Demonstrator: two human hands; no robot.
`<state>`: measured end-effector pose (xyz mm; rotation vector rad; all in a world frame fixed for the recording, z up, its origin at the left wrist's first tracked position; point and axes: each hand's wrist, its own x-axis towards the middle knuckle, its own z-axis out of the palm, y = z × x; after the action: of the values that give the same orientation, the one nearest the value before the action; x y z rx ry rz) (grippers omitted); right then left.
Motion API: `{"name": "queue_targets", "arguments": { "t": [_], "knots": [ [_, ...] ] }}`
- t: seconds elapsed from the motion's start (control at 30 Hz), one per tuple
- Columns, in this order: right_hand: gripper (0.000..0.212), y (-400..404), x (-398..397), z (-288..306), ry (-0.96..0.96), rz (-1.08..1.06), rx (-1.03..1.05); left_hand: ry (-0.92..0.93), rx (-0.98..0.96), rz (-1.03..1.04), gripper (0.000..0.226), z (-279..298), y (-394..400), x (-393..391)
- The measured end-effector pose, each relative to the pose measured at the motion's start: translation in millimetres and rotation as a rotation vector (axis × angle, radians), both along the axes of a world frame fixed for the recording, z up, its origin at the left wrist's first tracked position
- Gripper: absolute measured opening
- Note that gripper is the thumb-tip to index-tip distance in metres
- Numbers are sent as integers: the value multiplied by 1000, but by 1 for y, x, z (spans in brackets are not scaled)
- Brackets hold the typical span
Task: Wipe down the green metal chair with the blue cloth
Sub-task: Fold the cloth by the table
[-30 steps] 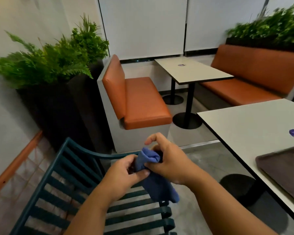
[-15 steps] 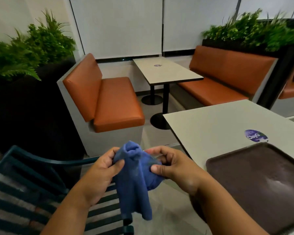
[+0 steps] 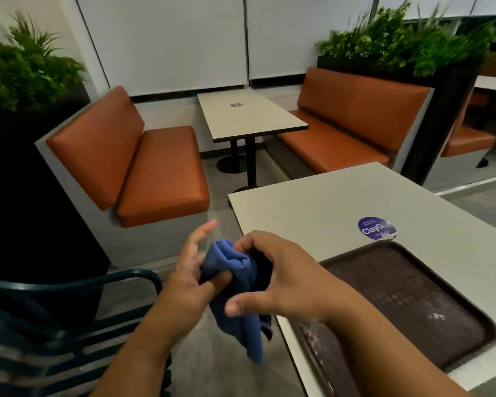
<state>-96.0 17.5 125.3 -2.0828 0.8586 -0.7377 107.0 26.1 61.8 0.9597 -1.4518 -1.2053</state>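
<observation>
A bunched blue cloth hangs between both hands in front of me, its loose end dangling toward the floor. My left hand holds it from the left, thumb pressed across the fabric and fingers stretched upward. My right hand grips the cloth from the right with curled fingers, thumb sticking out. The green metal chair with its slatted seat and curved armrest sits at the lower left, below and left of my hands; neither hand nor cloth touches it.
A beige table with a purple sticker and a dark brown tray stands right of my hands. Orange benches and a second table lie ahead. Dark planters with ferns stand at the left.
The view has swung right, pushing the chair further to the lower left. My hands have kept reworking the cloth; my left fingers have straightened upward and my right hand has closed over the bundle.
</observation>
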Motion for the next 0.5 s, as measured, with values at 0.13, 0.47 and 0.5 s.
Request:
{"name": "queue_targets", "arguments": {
  "t": [0.13, 0.47, 0.5],
  "knots": [
    [12, -10, -28, -1, 0, -99, -93, -360, -205, -38, 51, 20, -7, -32],
    [15, -45, -126, -2, 48, -96, 115, -665, -289, -205, 33, 50, -48, -104],
    [15, -50, -133, -5, 69, -116, 132, -680, -293, -194, 30, 46, -54, -112]
  ]
}}
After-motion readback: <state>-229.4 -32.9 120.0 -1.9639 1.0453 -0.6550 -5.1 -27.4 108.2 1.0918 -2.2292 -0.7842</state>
